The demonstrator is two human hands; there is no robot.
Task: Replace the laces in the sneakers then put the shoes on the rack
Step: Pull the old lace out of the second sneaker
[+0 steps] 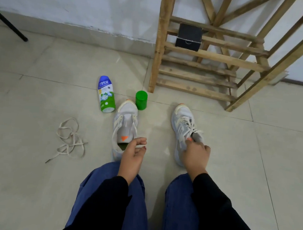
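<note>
One view is given, taken from the person's head and aimed forward and steeply down at the floor (30, 186). The trouser legs (136, 214) are seen close at the lower edge; the frame's middle falls just left of the right sneaker (183, 121). The rack (207, 55) and wall (83, 2) are caught farther off at the top, seemingly bowed by the wide lens.

I get soft, even, fairly bright indoor light with no source I can place, only faint shadows beside the left sneaker (126, 116) and the right sneaker (183, 115), and a pale sheen on the floor tiles (30, 186) between them. The wide lens bends the rack (214, 56) posts and the tile joints outward toward the edges. Detail looks slightly soft throughout, most at the top right corner, where the rack's wood smears with blur.
</note>
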